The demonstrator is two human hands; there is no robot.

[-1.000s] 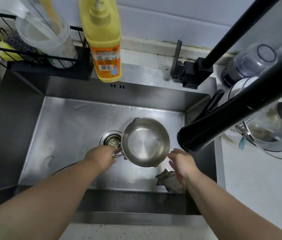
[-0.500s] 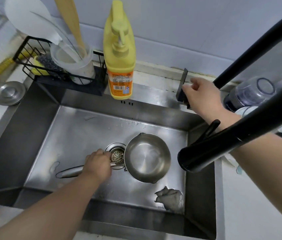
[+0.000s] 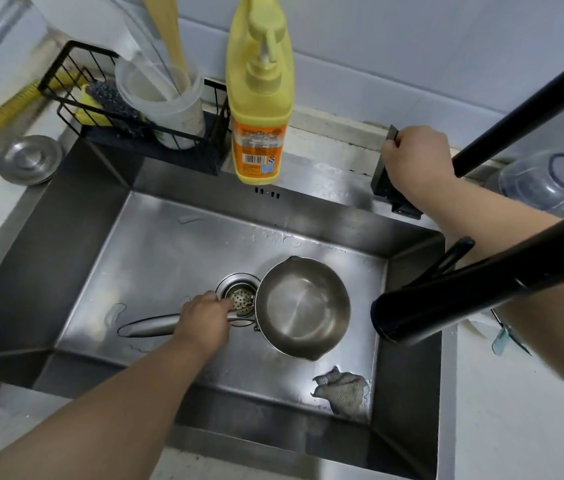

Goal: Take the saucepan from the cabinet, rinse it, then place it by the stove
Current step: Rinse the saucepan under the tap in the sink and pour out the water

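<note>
A small steel saucepan (image 3: pixel 303 308) rests upright in the steel sink (image 3: pixel 156 251), just right of the drain strainer (image 3: pixel 239 297). My left hand (image 3: pixel 204 322) grips its long handle near the bowl; the handle's free end pokes out to the left. My right hand (image 3: pixel 414 159) is closed on the black tap lever (image 3: pixel 382 176) at the sink's back right corner. The black spout (image 3: pixel 422 313) hangs over the sink's right side, beside the pan. I see no water running.
A yellow soap bottle (image 3: pixel 260 105) and a black wire rack (image 3: pixel 124 112) with a cup and scrubber stand behind the sink. A grey cloth (image 3: pixel 341 389) lies at the sink's front right. A steel lid (image 3: pixel 29 159) sits at left, a clear bowl (image 3: pixel 543 181) at right.
My right hand rose from beside the saucepan to the tap lever and closed on it. My left hand kept hold of the handle. The view tilted upward.
</note>
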